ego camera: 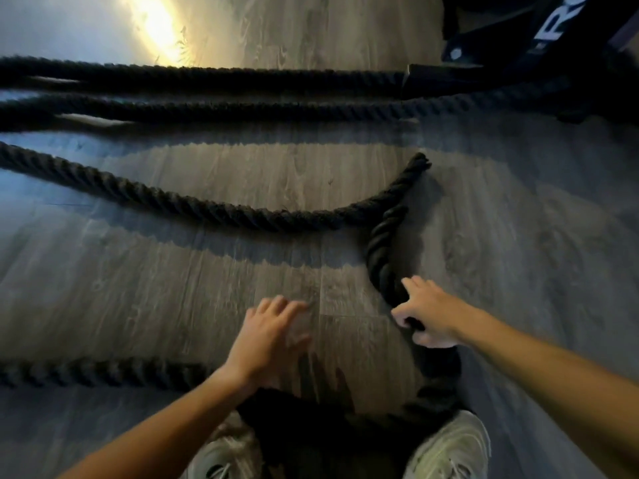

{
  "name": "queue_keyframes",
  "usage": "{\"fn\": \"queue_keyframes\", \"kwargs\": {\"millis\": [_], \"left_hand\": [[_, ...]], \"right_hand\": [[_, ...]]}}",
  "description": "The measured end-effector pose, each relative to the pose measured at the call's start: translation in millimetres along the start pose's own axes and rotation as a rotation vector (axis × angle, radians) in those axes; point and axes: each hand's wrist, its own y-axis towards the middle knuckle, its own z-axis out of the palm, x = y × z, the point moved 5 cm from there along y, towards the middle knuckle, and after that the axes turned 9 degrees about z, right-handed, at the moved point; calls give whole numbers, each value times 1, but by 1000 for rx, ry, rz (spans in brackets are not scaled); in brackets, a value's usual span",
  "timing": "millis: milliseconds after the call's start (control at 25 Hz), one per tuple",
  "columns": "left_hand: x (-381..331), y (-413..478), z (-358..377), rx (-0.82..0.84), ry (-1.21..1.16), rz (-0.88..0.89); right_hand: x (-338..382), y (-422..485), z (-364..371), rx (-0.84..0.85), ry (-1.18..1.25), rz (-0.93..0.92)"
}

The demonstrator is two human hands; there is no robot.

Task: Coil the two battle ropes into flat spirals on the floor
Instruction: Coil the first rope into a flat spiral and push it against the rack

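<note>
A thick black twisted battle rope (380, 257), its strands wound in a coarse spiral, runs up from the lower middle of the frame. The right hand (428, 316) grips it, fingers and thumb curled round it. Below that hand the rope bends down toward two pale mesh sneakers (453, 447) at the bottom edge. Above, a second black rope length (207, 205) sags in a shallow curve from the left edge to a frayed end at centre right, passing right by the gripped rope's tip. The left hand (273, 333), blurred at lower centre, has its fingers spread and relaxed and holds nothing. Another rope stretch (103, 373) lies along the lower left, and two straight parallel rope runs (207, 77) cross the upper frame. All lie on a grey wood-grain plank floor (173, 288). A black metal frame with white lettering (491, 39) fills the upper right.
</note>
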Motion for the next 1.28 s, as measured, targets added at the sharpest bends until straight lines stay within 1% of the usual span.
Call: {"fn": "queue_keyframes", "kwargs": {"millis": [80, 120, 160, 240, 280, 320, 360, 400, 480, 520, 640, 720, 760, 840, 880, 960, 1040, 1080, 1120, 1160, 1240, 1280], "left_hand": [[31, 13, -17, -39, 101, -63], [40, 22, -25, -27, 170, -42], [43, 30, -30, -1, 245, 34], [41, 37, -28, 93, 359, 293], [40, 35, -24, 149, 372, 403], [42, 29, -20, 193, 359, 455], [46, 23, -20, 204, 332, 430], [54, 15, -23, 171, 300, 349], [74, -1, -35, 61, 259, 156], [82, -7, -39, 37, 256, 79], [93, -5, -45, 77, 285, -105], [89, 1, -42, 76, 261, -224], [83, 3, -37, 72, 233, -289], [65, 4, -23, 86, 131, -413], [53, 5, -13, 77, 43, -475], [33, 2, 2, 41, -188, -553], [28, -6, 8, 15, -408, -549], [30, -12, 4, 23, -478, -507], [36, -18, -2, 61, -487, -428], [42, -23, -9, 124, -445, -323], [60, -31, -20, 293, -291, -149], [69, -31, -24, 375, -188, -96]], "right_hand": [[29, 17, -5, 3, -95, -124], [41, 25, -8, -17, -138, -188], [55, 30, -13, -48, -173, -263], [88, 40, -23, -102, -231, -376], [104, 44, -29, -153, -233, -427], [115, 49, -38, -221, -202, -460], [118, 54, -45, -283, -162, -453], [112, 57, -47, -333, -121, -396], [85, 55, -40, -408, 67, -179], [73, 48, -32, -433, 174, -59], [66, 23, -4, -512, 319, 236], [67, 10, 3, -552, 459, 478], [68, 5, 6, -544, 542, 612], [78, -6, 19, -451, 706, 820], [87, -9, 25, -406, 751, 865], [102, -6, 32, -386, 780, 857], [102, 5, 31, -407, 825, 790], [98, 10, 30, -407, 840, 749], [93, 15, 27, -403, 852, 710], [89, 19, 26, -397, 865, 677], [85, 23, 24, -391, 898, 627], [83, 24, 23, -391, 915, 612]]}}
